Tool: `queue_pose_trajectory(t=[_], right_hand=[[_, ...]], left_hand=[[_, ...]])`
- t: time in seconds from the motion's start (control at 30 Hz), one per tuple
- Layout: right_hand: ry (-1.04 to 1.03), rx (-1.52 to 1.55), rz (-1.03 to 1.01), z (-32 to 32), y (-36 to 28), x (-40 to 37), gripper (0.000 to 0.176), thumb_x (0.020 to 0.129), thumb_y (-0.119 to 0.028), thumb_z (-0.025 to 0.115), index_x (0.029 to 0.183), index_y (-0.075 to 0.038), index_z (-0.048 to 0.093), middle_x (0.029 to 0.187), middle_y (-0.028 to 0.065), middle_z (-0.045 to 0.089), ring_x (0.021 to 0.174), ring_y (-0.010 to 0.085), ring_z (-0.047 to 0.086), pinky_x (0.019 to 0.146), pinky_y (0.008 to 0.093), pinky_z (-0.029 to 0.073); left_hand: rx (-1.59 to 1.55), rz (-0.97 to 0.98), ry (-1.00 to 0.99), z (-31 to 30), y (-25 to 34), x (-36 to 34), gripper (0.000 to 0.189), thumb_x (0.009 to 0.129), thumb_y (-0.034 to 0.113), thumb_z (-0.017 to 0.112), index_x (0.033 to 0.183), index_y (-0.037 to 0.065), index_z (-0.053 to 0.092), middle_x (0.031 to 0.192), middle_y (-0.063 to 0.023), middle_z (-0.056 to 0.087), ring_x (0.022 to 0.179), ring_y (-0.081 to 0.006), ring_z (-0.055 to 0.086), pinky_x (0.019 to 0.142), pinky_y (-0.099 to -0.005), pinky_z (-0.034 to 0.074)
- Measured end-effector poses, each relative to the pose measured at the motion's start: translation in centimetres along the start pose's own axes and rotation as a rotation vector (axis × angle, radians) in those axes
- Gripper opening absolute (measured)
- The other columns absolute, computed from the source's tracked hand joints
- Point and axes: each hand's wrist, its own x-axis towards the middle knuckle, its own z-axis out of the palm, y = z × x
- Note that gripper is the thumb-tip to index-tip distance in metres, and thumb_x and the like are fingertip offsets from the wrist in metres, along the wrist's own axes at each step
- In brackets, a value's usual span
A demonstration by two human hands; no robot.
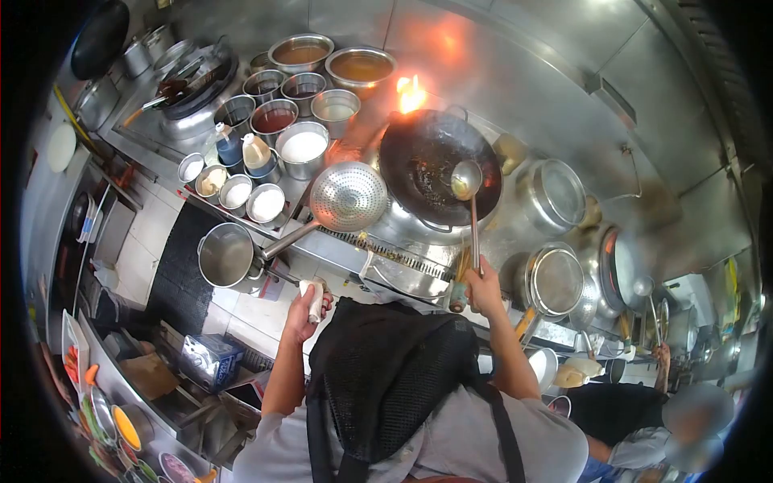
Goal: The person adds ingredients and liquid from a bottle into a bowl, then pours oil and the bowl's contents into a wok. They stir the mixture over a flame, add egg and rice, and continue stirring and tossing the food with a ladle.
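Note:
My right hand (484, 291) is closed round the long handle of a metal ladle (466, 180), whose bowl is over the right side of a dark wok (435, 165). Oil glistens inside the wok, and a flame (411, 94) rises behind its upper left rim. To the left, my left hand (305, 311) grips a pale cloth (312, 299) at the end of a pot's handle. That steel pot (226, 255) is held above the floor, looking empty. Between pot and wok lies a perforated strainer (349, 196), its handle pointing down-left.
Steel containers of sauces and powders (274, 116) crowd the counter left of the wok. Sieves (556, 280) and a steel pot (560, 193) are on the right. A co-worker (628, 419) stands at lower right, a hand on another ladle. Chopped food fills containers (126, 427) at lower left.

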Motion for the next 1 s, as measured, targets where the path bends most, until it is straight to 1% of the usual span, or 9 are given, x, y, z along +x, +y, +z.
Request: queue_pose_trajectory(t=[0.07, 0.3, 0.57, 0.6, 0.67, 0.73, 0.83, 0.93, 1.0], right_hand=[[-0.096, 0.433, 0.197, 0.2, -3.7, -2.5, 0.026, 0.093, -0.01, 0.056, 0.119, -0.008, 0.053, 0.066, 0.0025, 0.052, 0.048, 0.0118, 0.049, 0.04, 0.0282, 0.043], [-0.666, 1.448, 0.594, -0.9, -2.2, 7.6, 0.005, 0.096, -0.013, 0.055, 0.101, -0.011, 0.053, 0.076, 0.0046, 0.055, 0.052, 0.008, 0.049, 0.042, 0.0201, 0.043], [-0.364, 1.091, 0.185, 0.0, -0.6, 6.0, 0.02, 0.095, -0.012, 0.055, 0.113, -0.015, 0.045, 0.075, 0.0044, 0.054, 0.053, 0.0093, 0.049, 0.041, 0.0237, 0.041], [-0.339, 1.06, 0.276, -0.7, -2.0, 4.0, 0.02, 0.095, -0.012, 0.056, 0.112, -0.015, 0.045, 0.074, 0.0042, 0.053, 0.052, 0.0096, 0.049, 0.041, 0.0241, 0.041], [-0.319, 1.031, 0.368, -2.5, -4.2, 2.3, 0.02, 0.095, -0.012, 0.056, 0.111, -0.015, 0.044, 0.074, 0.004, 0.053, 0.052, 0.0099, 0.049, 0.041, 0.0244, 0.041], [-0.514, 1.214, 0.53, -4.4, -5.1, 2.2, 0.019, 0.095, -0.013, 0.057, 0.11, -0.014, 0.046, 0.074, 0.0036, 0.051, 0.053, 0.0099, 0.049, 0.042, 0.0241, 0.042], [-0.624, 1.416, 0.785, -5.7, -5.0, 5.7, 0.017, 0.095, -0.013, 0.057, 0.11, -0.014, 0.049, 0.076, 0.0041, 0.052, 0.054, 0.0099, 0.05, 0.043, 0.0239, 0.041], [-0.665, 1.38, 0.589, -4.5, -1.7, 10.4, 0.021, 0.096, -0.013, 0.056, 0.116, -0.015, 0.051, 0.077, 0.0044, 0.055, 0.054, 0.0097, 0.05, 0.043, 0.0237, 0.041], [-0.589, 1.169, 0.344, -3.9, -1.0, 10.9, 0.028, 0.096, -0.013, 0.055, 0.123, -0.016, 0.049, 0.076, 0.0027, 0.053, 0.054, 0.0098, 0.049, 0.043, 0.0236, 0.04]], left_hand=[[0.027, -0.027, -0.006, -0.3, 0.5, 0.5, 0.038, 0.103, 0.039, 0.043, 0.119, 0.006, 0.053, 0.084, -0.0058, 0.061, 0.067, -0.0107, 0.057, 0.05, -0.0182, 0.046], [0.052, -0.052, -0.153, 4.1, 2.5, 3.4, 0.036, 0.103, 0.036, 0.045, 0.117, 0.003, 0.051, 0.08, -0.0073, 0.062, 0.065, -0.0167, 0.061, 0.047, -0.0223, 0.045], [-0.027, -0.081, -0.185, 11.5, 2.4, 4.4, 0.042, 0.104, 0.041, 0.041, 0.124, 0.005, 0.049, 0.087, -0.0111, 0.063, 0.07, -0.0197, 0.063, 0.052, -0.0248, 0.049], [-0.022, -0.066, -0.271, 11.3, 2.0, 5.4, 0.048, 0.104, 0.046, 0.036, 0.125, 0.005, 0.049, 0.087, -0.0102, 0.063, 0.078, -0.0204, 0.064, 0.066, -0.0311, 0.054], [-0.024, -0.105, -0.214, 13.0, 1.8, 6.7, 0.05, 0.104, 0.048, 0.034, 0.125, 0.005, 0.049, 0.088, -0.01, 0.062, 0.082, -0.0208, 0.063, 0.075, -0.0354, 0.054], [-0.015, -0.193, -0.162, 14.7, 1.4, 9.3, 0.056, 0.103, 0.053, 0.031, 0.124, 0.005, 0.049, 0.093, -0.0099, 0.061, 0.089, -0.0238, 0.061, 0.093, -0.0471, 0.05], [-0.085, -0.234, -0.179, 17.6, -0.8, 14.3, 0.06, 0.101, 0.056, 0.031, 0.128, 0.005, 0.047, 0.096, -0.0093, 0.06, 0.094, -0.0255, 0.061, 0.093, -0.048, 0.05], [-0.014, -0.226, -0.091, 22.6, -2.6, 18.1, 0.058, 0.1, 0.058, 0.03, 0.126, 0.009, 0.047, 0.102, -0.01, 0.058, 0.095, -0.0272, 0.061, 0.094, -0.0556, 0.049], [0.042, -0.197, 0.0, 25.2, -4.0, 20.0, 0.038, 0.1, 0.044, 0.047, 0.117, 0.011, 0.05, 0.103, -0.0106, 0.058, 0.095, -0.0289, 0.06, 0.091, -0.057, 0.051]])
